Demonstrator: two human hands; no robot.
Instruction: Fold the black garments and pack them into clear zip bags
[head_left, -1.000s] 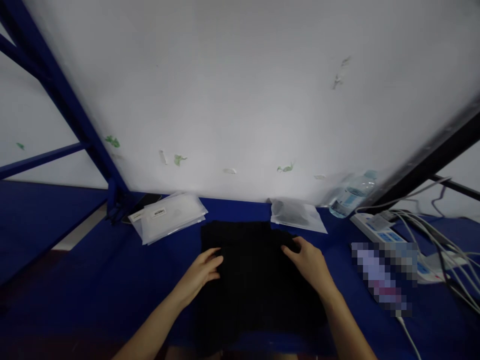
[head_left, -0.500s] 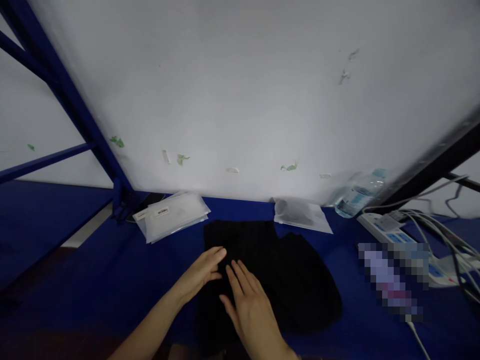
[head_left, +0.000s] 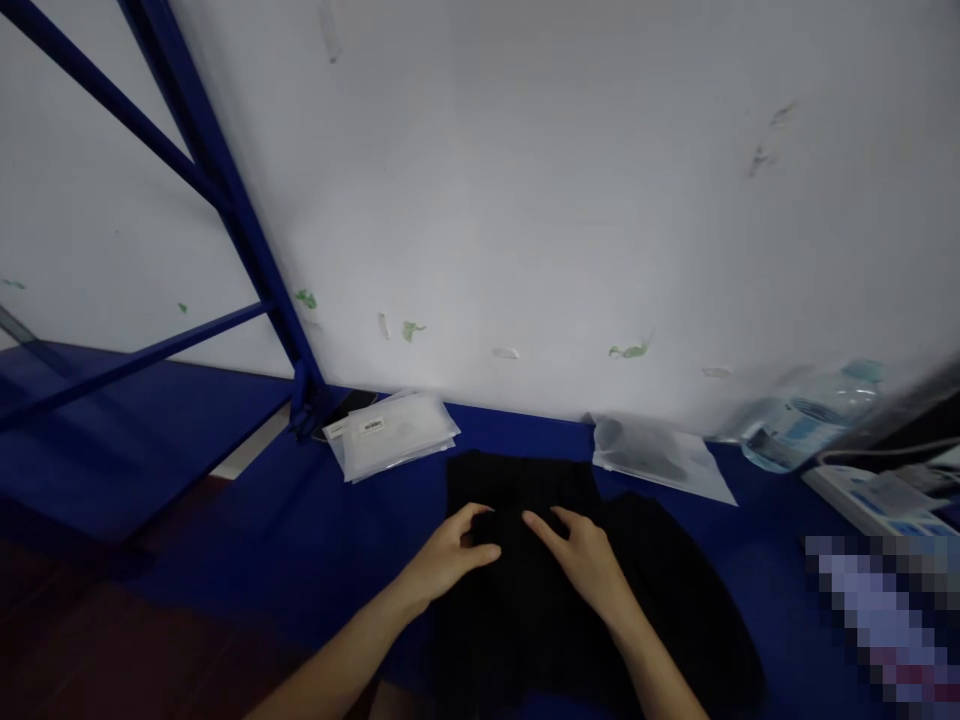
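A black garment [head_left: 540, 600] lies spread on the blue tabletop in front of me; its dark folds are hard to make out, and so is its exact kind. My left hand [head_left: 457, 550] is on its left part, thumb and fingers curled about a bit of the cloth. Close by on the right, my right hand [head_left: 577, 550] grips the same cloth between thumb and fingers. The fingertips of both hands are partly lost in the black fabric.
Flat white zip bags with a barcode label [head_left: 401, 430] lie at the back left. A frosted bag with something dark inside [head_left: 652, 455] lies at the back right, near a plastic bottle [head_left: 810, 420] and a power strip [head_left: 877, 500]. A blue metal frame [head_left: 255, 250] stands left.
My right hand has gone from lying flat on the garment to gripping it, a little to the right. The left fingers have closed on the cloth. The view has shifted left.
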